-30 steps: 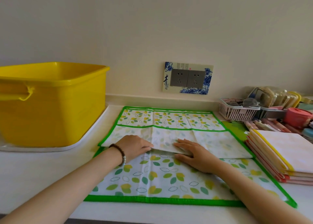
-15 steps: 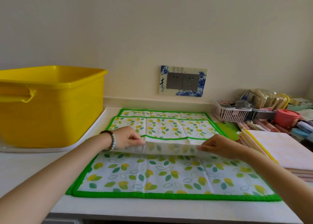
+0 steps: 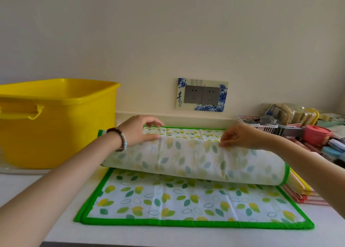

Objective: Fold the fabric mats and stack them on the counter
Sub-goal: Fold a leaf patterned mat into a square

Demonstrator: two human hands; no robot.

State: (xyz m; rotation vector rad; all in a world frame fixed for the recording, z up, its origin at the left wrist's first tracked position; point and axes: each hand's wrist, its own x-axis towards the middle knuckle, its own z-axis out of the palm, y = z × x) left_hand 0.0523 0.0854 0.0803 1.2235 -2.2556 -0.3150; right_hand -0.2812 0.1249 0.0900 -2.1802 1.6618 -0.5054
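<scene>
A white fabric mat point(image 3: 186, 196) with green and yellow leaves and a green border lies on the white counter point(image 3: 22, 187). Its middle part is lifted into a raised fold whose pale back side faces me. My left hand point(image 3: 139, 131), with a bead bracelet on the wrist, pinches the top of that fold at the left. My right hand point(image 3: 240, 136) pinches it at the right. The mat's far edge lies flat behind the fold, near the wall. A stack of folded mats point(image 3: 300, 192) in pink, yellow and red sits at the right, partly hidden by the lifted fabric.
A large yellow plastic tub point(image 3: 56, 121) stands on the counter at the left. A double wall socket point(image 3: 201, 94) is behind the mat. A white basket point(image 3: 261, 125), a pink lidded pot point(image 3: 316, 134) and several small items crowd the back right.
Both hands went from pressing a fold flat to pinching the fabric, then raised it and carried it toward the wall, so the fold now stands well above the counter.
</scene>
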